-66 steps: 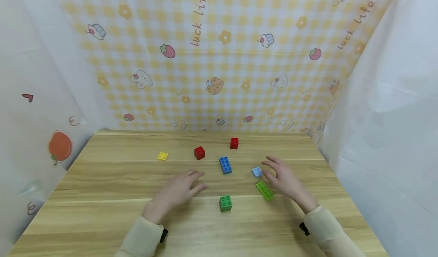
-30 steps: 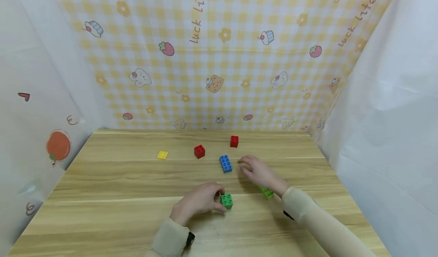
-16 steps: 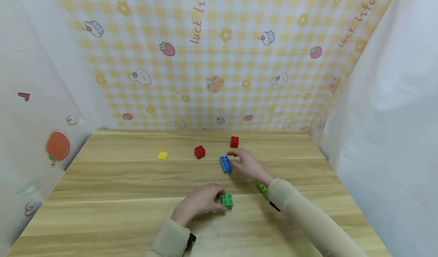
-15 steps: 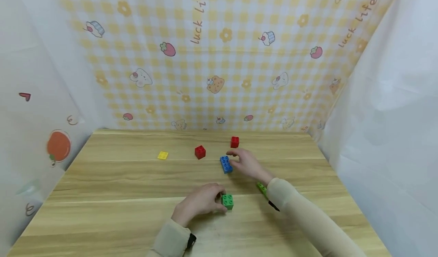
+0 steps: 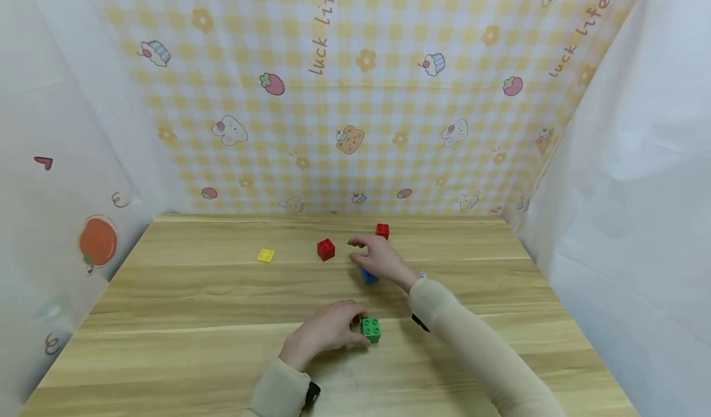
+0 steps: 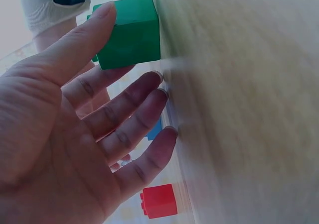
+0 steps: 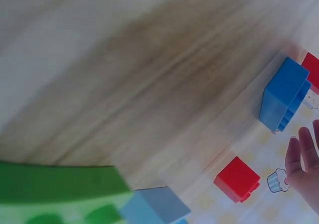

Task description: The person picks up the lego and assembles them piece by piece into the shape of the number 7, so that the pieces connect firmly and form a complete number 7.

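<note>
My left hand (image 5: 324, 330) (image 6: 75, 114) pinches the green brick (image 5: 371, 330) (image 6: 132, 37) by its left side, thumb and index finger on it, other fingers loose. The brick stands on the table. My right hand (image 5: 383, 260) (image 7: 306, 169) hovers over the blue brick (image 5: 369, 276) (image 7: 285, 92), partly covering it in the head view. Its fingers point left with nothing held; the right wrist view shows the blue brick apart from the visible fingers.
Red bricks (image 5: 326, 250) (image 5: 382, 230) (image 7: 237, 179) lie left of and behind my right hand. A yellow plate (image 5: 266, 255) is farther left. The light blue brick (image 5: 423, 274) (image 7: 157, 204) and light green brick (image 7: 60, 189) are near my right forearm. Patterned cloth (image 5: 355, 96) hangs behind.
My right hand has moved left, from beside the light blue brick to over the blue brick. My left hand has come right to the green brick and taken hold of it.
</note>
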A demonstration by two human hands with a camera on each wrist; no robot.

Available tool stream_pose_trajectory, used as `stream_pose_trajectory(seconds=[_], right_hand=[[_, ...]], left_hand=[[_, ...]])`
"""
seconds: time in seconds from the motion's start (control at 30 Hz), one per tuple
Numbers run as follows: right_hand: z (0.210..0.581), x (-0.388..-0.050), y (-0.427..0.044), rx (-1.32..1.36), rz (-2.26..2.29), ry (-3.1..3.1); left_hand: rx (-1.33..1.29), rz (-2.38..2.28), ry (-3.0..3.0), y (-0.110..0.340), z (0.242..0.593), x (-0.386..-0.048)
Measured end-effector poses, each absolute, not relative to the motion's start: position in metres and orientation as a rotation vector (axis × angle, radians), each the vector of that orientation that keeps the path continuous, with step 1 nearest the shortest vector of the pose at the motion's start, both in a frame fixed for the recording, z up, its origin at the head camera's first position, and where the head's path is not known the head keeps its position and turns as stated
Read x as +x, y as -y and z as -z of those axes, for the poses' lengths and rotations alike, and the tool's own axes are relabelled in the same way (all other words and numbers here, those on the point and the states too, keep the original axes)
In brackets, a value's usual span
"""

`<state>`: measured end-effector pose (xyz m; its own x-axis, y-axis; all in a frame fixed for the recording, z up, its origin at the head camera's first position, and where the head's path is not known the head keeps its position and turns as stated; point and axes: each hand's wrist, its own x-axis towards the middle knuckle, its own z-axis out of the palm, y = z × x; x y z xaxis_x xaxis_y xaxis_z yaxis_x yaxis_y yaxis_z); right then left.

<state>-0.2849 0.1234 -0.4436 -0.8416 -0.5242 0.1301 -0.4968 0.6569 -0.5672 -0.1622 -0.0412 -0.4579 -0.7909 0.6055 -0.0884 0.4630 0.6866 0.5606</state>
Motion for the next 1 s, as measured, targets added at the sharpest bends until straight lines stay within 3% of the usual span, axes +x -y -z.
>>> stream_pose_trajectory(seconds=[0.53,1.0], right_hand=[[0.451,-0.314,-0.127,-0.693,1.048,-2.846],[0.447,-0.348,-0.168,-0.492,1.124,-2.915]], left_hand=[[0.838,-0.765,-2.629,0.040,0.459,-0.162],[0.800,-0.771,-2.622,0.038,0.458,-0.160]])
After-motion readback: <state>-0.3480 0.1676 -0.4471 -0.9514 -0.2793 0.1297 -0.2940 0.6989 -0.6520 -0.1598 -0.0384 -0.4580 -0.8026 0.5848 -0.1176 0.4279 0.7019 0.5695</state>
